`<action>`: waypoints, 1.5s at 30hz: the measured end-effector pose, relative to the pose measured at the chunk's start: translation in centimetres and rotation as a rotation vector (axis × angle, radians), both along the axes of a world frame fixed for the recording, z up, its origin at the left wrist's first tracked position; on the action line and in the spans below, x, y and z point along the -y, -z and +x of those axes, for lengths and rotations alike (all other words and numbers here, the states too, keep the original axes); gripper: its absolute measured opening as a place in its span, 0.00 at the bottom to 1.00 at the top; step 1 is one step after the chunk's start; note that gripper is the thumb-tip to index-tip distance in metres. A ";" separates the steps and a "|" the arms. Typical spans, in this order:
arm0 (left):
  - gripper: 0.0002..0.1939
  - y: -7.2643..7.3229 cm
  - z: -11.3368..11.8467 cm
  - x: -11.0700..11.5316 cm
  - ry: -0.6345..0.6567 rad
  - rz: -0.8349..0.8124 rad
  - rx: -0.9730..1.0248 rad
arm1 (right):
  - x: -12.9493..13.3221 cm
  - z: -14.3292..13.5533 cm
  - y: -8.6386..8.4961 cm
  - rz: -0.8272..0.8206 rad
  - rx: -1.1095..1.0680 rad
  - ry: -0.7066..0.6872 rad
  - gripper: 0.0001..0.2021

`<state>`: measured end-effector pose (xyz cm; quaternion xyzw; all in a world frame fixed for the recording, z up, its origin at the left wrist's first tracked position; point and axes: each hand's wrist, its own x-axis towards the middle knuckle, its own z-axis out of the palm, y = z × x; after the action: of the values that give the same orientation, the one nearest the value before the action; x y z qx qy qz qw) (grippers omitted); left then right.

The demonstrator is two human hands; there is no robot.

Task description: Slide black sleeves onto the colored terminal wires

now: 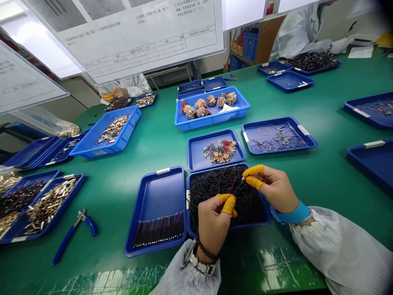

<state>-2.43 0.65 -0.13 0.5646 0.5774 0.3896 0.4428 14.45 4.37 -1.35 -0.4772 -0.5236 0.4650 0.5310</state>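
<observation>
Over a tray of short black tubes, my left hand pinches a thin red and green wire pair between yellow-covered thumb and finger. My right hand, with yellow finger cots too, has its thumb and finger closed at the far end of the green wire. Whatever else lies inside the left fingertips is hidden. Left of the tubes, a blue tray bears a row of wires with black sleeves. Behind the tubes, another tray carries a heap of coloured wires with gold ends.
Blue-handled cutters lie at the left, beside trays of gold metal parts. A tray of loose wires and a bin of bundled wires stand behind. Hanging instruction sheets cover the upper left. Co-workers' sleeves show across the table.
</observation>
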 end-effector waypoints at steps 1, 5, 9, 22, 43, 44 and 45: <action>0.09 0.0 0.0 0.0 0.001 -0.001 -0.002 | 0.0 0.0 0.0 0.003 0.007 0.000 0.04; 0.09 0.0 0.0 0.1 0.001 -0.004 -0.006 | -0.1 0.3 -0.1 0.015 0.022 0.018 0.05; 0.09 0.0 0.0 0.1 0.018 0.001 -0.017 | -0.2 0.6 -0.1 0.020 0.064 0.005 0.04; 0.09 0.3 0.1 0.2 0.083 0.020 -0.072 | 0.3 -0.5 0.0 -0.234 -0.230 -0.155 0.08; 0.08 0.5 0.0 0.2 0.122 0.036 -0.122 | 0.1 -0.1 -0.3 -0.194 -0.075 -0.255 0.08; 0.08 0.4 0.0 0.1 0.115 0.047 -0.115 | -0.1 0.5 -0.5 -0.169 0.006 -0.281 0.08; 0.08 0.3 0.0 0.1 0.102 0.058 -0.099 | -0.3 1.3 -0.7 -0.125 0.102 -0.272 0.08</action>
<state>-2.47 0.55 -0.42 0.6244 0.5577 0.3546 0.4163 15.70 4.68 -0.67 -0.4569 -0.5799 0.5395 0.4050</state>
